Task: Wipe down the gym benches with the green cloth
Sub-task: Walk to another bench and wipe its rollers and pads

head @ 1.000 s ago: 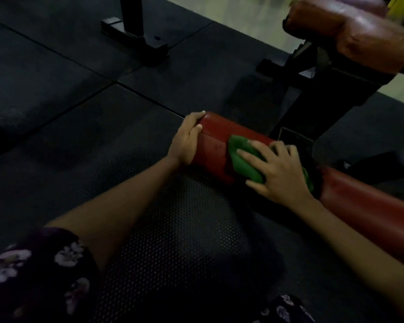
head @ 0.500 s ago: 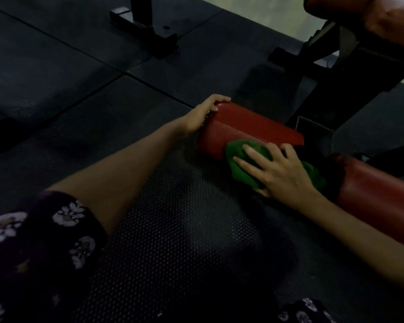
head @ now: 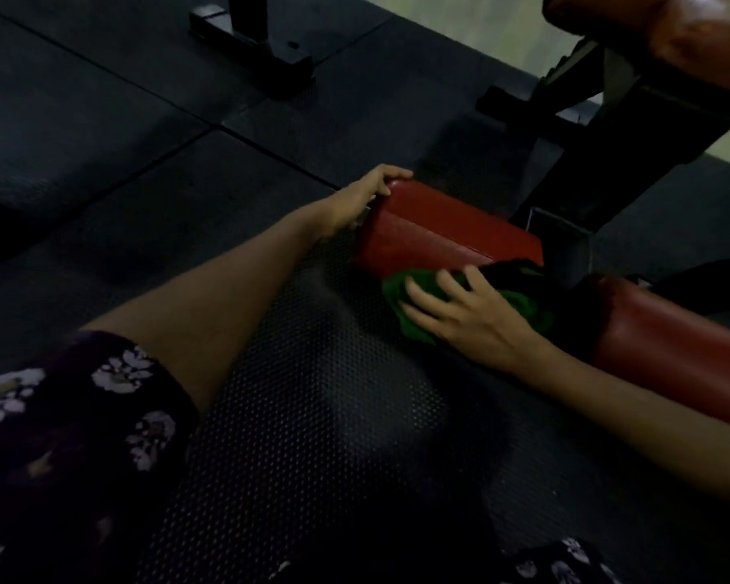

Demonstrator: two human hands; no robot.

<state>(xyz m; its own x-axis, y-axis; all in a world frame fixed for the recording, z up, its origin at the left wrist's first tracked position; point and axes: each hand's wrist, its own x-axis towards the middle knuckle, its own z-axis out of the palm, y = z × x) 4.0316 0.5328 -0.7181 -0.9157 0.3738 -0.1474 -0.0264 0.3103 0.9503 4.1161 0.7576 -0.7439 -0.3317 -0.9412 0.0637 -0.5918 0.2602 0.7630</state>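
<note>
A red padded roller (head: pixel 435 233) of a gym bench lies low over the floor at centre. My left hand (head: pixel 361 196) grips its left end, fingers curled over the top edge. My right hand (head: pixel 468 314) presses the green cloth (head: pixel 414 305) with spread fingers against the roller's lower near side. The cloth bunches under the palm and sticks out on both sides of the hand. A second red pad (head: pixel 671 351) continues to the right.
A black metal frame post (head: pixel 633 162) rises behind the roller to a red-brown bench pad (head: pixel 683 31) at top right. Another black machine foot (head: pixel 253 35) stands at top centre. Dark rubber floor mats (head: pixel 312 415) lie all around.
My right hand has slid the cloth down from the roller's top to its lower near side. My left hand has shifted round to the roller's far left end.
</note>
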